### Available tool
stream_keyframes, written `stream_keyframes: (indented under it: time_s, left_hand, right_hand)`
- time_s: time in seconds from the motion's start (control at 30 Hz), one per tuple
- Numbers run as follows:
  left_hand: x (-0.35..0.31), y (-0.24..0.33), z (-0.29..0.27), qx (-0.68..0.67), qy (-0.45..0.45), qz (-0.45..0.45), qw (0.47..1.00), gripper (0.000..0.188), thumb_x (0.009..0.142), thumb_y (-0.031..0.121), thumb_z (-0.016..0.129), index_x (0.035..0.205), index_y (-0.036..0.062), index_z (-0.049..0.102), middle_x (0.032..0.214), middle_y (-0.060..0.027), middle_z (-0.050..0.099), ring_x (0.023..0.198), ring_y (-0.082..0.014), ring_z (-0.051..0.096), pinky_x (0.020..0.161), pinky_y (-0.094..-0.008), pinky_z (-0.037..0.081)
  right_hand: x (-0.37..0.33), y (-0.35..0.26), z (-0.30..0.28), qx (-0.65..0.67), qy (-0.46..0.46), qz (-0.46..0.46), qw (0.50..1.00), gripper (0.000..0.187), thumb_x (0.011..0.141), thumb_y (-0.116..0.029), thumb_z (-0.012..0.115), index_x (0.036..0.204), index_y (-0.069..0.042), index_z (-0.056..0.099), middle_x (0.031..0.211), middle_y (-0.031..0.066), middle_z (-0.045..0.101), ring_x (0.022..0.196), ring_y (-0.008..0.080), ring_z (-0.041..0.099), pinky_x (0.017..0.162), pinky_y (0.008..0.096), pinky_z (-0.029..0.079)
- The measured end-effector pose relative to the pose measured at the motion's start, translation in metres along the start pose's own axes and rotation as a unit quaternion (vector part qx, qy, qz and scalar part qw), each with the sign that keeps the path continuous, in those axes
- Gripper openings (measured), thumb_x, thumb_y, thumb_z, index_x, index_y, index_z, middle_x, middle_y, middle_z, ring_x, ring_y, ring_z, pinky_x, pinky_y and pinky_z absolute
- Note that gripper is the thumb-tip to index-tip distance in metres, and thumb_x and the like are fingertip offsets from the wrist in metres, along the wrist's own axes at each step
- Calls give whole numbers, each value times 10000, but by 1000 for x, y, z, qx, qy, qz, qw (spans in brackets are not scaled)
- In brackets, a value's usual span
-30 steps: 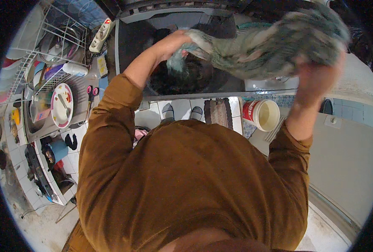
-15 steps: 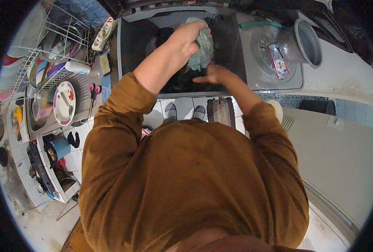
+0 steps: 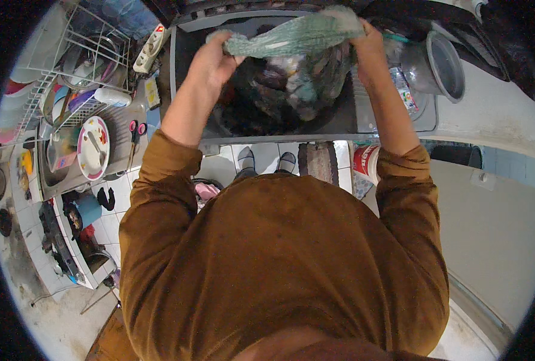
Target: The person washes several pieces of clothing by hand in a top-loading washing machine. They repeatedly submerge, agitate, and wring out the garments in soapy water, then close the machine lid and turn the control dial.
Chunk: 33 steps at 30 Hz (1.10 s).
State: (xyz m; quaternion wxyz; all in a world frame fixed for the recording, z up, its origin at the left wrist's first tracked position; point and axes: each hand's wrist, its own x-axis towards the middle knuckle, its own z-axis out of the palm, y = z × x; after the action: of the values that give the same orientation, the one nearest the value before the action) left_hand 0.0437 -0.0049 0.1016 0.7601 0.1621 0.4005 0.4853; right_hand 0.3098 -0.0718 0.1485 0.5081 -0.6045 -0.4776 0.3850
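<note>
A pale green crinkled cloth [image 3: 291, 41] is stretched sideways between my two hands at the far side of a dark tub [image 3: 264, 123]. My left hand [image 3: 214, 63] is closed on its left end, and my right hand [image 3: 370, 51] grips its right end. Beneath the raised edge, a blurred bunch of fabric [image 3: 303, 90] in grey, white and green tones hangs or lies over the tub. Whether all of it belongs to the same cloth I cannot tell.
Right of the tub stand a grey bucket [image 3: 445, 66] and a printed packet [image 3: 404, 93]. To the left are a white power strip [image 3: 149, 49], pink-handled scissors [image 3: 134, 135], a plate with a spoon [image 3: 93, 147] and a wire dish rack [image 3: 93, 36]. A red-and-white container [image 3: 365, 161] stands below.
The cloth was bunched in my left hand; now it is spread out between both hands. My hands have moved apart, and the right one has risen from the tub to take the other end.
</note>
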Motion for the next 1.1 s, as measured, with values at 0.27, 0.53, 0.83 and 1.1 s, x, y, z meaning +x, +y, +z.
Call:
stream_keyframes:
  time_s: [0.27,0.53,0.83,1.1]
  left_hand:
    - [-4,-16,-23,670,-113,179,711,600,849,599,409,927,32,587,822,-62,583,877,-185,558,791,-309,440]
    - [-41,-63,36,365,-215,-87,901,639,901,573,297,1292,82,418,1222,-48,505,1129,-189,464,981,-318,328]
    - [1,-104,-4,374,-288,75,878,295,881,187,462,1082,-4,562,1004,-84,598,939,-165,538,853,-307,411]
    - [-50,-137,12,627,-310,-92,709,590,902,525,290,1160,66,555,1110,-172,583,1013,-303,542,898,-373,388]
  right_hand:
    - [-11,-32,19,178,7,-98,979,332,750,-36,598,1079,-13,563,972,55,615,843,143,586,743,277,469]
    - [-43,-38,51,-93,-132,-132,978,315,636,-159,669,897,-6,584,871,157,607,870,278,589,775,359,445]
    - [-81,1,39,-172,-102,-239,950,342,617,-116,667,925,-7,564,957,172,582,924,363,547,832,394,431]
    - [-106,49,0,-192,-34,-115,974,366,588,-16,631,947,6,567,966,181,584,934,360,545,833,390,424]
